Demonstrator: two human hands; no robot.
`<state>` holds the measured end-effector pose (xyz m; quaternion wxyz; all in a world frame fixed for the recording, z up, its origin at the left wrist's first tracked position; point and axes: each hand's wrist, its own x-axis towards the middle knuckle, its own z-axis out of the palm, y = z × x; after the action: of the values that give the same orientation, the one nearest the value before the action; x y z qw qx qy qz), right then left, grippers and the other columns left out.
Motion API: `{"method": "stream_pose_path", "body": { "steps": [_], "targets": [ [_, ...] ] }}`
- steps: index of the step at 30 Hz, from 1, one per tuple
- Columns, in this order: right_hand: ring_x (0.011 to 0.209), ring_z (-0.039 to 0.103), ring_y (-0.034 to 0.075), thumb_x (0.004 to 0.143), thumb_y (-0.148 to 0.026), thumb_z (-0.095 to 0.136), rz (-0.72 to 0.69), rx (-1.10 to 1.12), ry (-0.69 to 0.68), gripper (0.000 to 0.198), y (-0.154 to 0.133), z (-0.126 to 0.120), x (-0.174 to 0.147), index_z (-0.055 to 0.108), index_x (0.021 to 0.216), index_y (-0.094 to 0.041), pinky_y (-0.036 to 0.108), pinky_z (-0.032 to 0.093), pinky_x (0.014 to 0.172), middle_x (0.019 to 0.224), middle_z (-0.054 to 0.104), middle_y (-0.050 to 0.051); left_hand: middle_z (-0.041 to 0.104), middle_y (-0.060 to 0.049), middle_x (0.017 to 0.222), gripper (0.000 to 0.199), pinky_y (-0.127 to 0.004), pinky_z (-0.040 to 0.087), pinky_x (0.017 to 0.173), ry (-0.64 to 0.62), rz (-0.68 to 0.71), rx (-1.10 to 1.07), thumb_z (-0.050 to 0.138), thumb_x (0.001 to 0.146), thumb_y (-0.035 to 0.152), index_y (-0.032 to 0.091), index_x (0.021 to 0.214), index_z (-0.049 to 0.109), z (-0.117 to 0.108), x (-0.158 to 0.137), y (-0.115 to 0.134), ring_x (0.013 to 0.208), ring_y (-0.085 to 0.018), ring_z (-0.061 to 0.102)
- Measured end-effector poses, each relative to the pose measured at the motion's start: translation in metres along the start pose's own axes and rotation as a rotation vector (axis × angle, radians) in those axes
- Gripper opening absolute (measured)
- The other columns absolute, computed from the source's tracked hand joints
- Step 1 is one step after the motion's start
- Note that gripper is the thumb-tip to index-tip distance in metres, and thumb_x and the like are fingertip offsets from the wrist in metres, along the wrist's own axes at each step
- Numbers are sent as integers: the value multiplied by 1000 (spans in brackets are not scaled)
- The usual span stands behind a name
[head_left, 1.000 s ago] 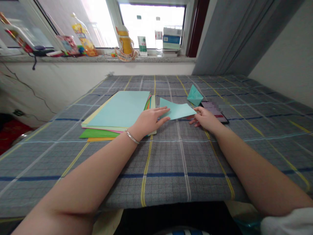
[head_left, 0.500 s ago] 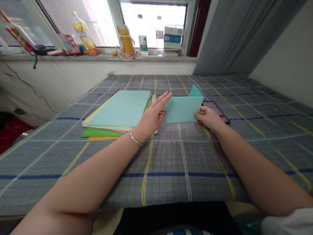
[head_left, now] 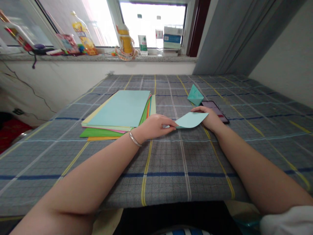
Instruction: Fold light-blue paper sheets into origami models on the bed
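A light blue sheet of paper (head_left: 192, 120) is held above the cloth between my two hands, tilted and slightly curved. My left hand (head_left: 157, 126), with a silver bangle at the wrist, pinches its near left corner between thumb and fingers. At the right end, my right hand (head_left: 207, 116) grips the paper, its fingers partly hidden behind it. Just beyond stands a folded teal paper shape (head_left: 195, 95) with a pointed top. To the left lies a stack of coloured paper (head_left: 119, 109), light blue on top, with green, yellow and orange edges showing.
A phone (head_left: 215, 112) lies beside my right hand, its screen lit. Grey checked cloth (head_left: 166, 156) covers the surface. On the windowsill (head_left: 97, 57) at the back stand bottles, a yellow cup (head_left: 126, 42) and stacked boxes (head_left: 172, 39). A grey curtain (head_left: 227, 36) hangs at the right.
The blue paper has gone from upright to tilted nearly flat and come lower. My left hand has moved down from its raised fingers to a pinch. More of the teal shape shows.
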<state>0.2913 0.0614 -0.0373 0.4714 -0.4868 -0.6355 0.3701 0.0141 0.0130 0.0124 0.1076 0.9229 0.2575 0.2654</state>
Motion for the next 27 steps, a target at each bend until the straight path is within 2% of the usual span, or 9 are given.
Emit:
{"method": "stream_pose_path", "body": {
  "steps": [3, 6, 9, 13, 16, 18, 20, 22, 27],
  "targets": [
    [81, 69, 21, 65, -23, 73, -1, 25, -8, 29, -1, 2, -2, 67, 94, -22, 38, 54, 81, 90, 74, 4, 76, -2, 90, 17, -27, 55, 77, -81, 16, 21, 60, 89, 28, 22, 96, 75, 1, 0, -1, 80, -15, 71],
    [89, 69, 22, 61, -18, 74, 2, 47, -28, 35, -3, 2, -2, 66, 95, -22, 39, 54, 85, 96, 74, 4, 74, -4, 106, 17, -30, 54, 89, -179, 63, 49, 63, 88, 28, 22, 100, 74, 4, 0, -4, 97, -17, 70],
    [86, 70, 22, 60, -14, 72, 110, 126, -20, 40, -6, -1, 1, 64, 99, -23, 38, 56, 78, 100, 74, 4, 70, -6, 119, 23, -34, 51, 97, -227, 59, 126, 66, 87, 28, 20, 108, 71, 8, 0, -8, 109, -20, 67],
    [75, 71, 21, 64, -13, 67, 267, 169, 42, 29, -14, -2, 3, 67, 92, -20, 36, 57, 69, 92, 76, 6, 72, -9, 114, 25, -35, 53, 93, -248, 48, 183, 67, 87, 31, 19, 109, 70, 10, 0, -10, 104, -22, 69],
    [81, 71, 21, 74, -16, 60, 308, 217, 95, 15, -21, -1, 3, 67, 86, -19, 34, 57, 73, 89, 76, 7, 74, -7, 106, 20, -33, 53, 88, -259, 87, 164, 64, 89, 33, 19, 101, 72, 9, 0, -11, 98, -21, 70],
    [86, 71, 19, 81, -20, 55, 324, 239, 102, 14, -23, 0, 2, 67, 88, -19, 32, 56, 77, 94, 76, 8, 74, -5, 102, 17, -29, 52, 86, -281, 100, 133, 59, 93, 30, 19, 97, 71, 9, 1, -11, 94, -18, 70],
    [88, 70, 18, 88, -25, 50, 343, 225, 103, 17, -24, 0, 1, 66, 91, -20, 31, 55, 79, 99, 75, 8, 74, -4, 97, 19, -27, 51, 83, -277, 72, 127, 53, 95, 26, 19, 96, 71, 8, 1, -10, 89, -16, 69],
    [89, 69, 17, 92, -32, 45, 339, 175, 122, 23, -25, 1, 0, 65, 94, -20, 30, 54, 81, 104, 74, 8, 72, -5, 93, 19, -28, 50, 80, -216, -1, 145, 51, 95, 24, 17, 97, 69, 7, 2, -7, 85, -16, 68],
    [99, 66, 23, 94, -57, 37, 200, -12, 94, 44, -20, 1, 0, 62, 100, -21, 36, 51, 84, 113, 70, 11, 67, -4, 84, 8, -27, 49, 70, -91, -217, 120, 56, 83, 17, 15, 88, 62, 7, 3, 3, 74, -16, 63]
  ]
}}
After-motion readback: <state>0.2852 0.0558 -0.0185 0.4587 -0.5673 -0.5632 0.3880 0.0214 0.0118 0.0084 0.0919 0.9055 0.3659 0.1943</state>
